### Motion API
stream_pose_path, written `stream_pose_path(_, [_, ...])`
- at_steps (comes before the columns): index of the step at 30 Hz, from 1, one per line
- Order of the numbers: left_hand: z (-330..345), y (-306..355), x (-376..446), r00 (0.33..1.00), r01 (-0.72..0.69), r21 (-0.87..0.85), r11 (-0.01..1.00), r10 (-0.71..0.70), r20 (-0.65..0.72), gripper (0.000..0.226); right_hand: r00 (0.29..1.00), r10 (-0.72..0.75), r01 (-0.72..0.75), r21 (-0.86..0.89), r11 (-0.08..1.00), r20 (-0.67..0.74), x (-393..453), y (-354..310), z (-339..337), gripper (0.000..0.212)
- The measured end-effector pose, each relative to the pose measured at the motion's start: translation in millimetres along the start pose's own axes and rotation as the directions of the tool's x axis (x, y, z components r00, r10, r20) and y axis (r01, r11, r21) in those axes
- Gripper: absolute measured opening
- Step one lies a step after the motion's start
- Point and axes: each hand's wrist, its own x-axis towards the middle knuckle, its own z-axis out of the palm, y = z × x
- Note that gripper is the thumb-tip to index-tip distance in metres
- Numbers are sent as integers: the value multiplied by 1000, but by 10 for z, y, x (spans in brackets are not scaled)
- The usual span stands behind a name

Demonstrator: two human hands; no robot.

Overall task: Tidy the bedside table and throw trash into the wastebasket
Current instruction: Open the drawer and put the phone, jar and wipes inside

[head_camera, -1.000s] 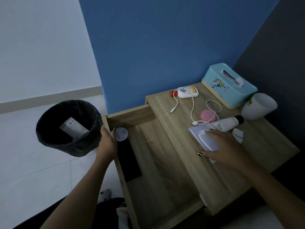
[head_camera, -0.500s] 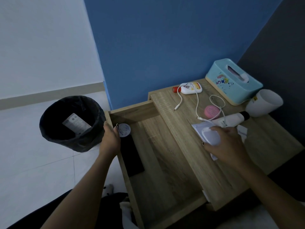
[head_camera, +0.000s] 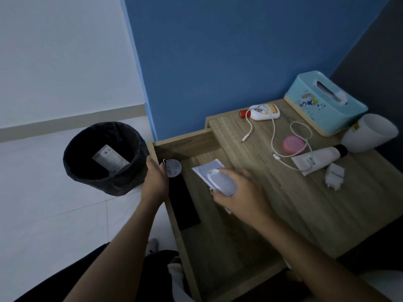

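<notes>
My right hand [head_camera: 241, 195] grips a white oval case [head_camera: 221, 180] together with a flat white packet [head_camera: 208, 168] and holds them over the open drawer [head_camera: 218, 253] of the wooden bedside table [head_camera: 305, 203]. My left hand [head_camera: 153, 184] clasps the drawer's left front edge. A round white tag [head_camera: 173, 167] and a flat black object [head_camera: 184, 203] lie in the drawer by that hand. The black wastebasket [head_camera: 104, 158] stands on the floor to the left, with a white carton inside.
On the tabletop lie a white cable [head_camera: 272, 136], a white bottle with a red cap [head_camera: 261, 112], a pink round case [head_camera: 293, 144], a white tube [head_camera: 316, 160], a white plug [head_camera: 334, 176], a tipped white cup [head_camera: 370, 134] and a teal tissue box [head_camera: 325, 101]. Blue wall behind.
My right hand lifted the white case and packet off the tabletop and carried them left, out over the open drawer. My left hand stayed on the drawer edge.
</notes>
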Motion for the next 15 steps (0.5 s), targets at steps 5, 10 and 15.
stream_pose_path(5, [46, -22, 25, 999, 8, 10, 1000, -8, -36, 56, 1000, -10, 12, -133, 991, 11, 324, -60, 686, 57])
stream_pose_path(10, [57, -49, 49, 999, -19, -11, 1000, 19, -42, 53, 985, 166, -159, -132, 978, 50, 635, 106, 1132, 53])
stream_pose_path(15, [96, -59, 61, 998, -34, -45, 998, 32, -55, 52, 957, 262, -252, -84, 964, 127, 787, 308, 1302, 59])
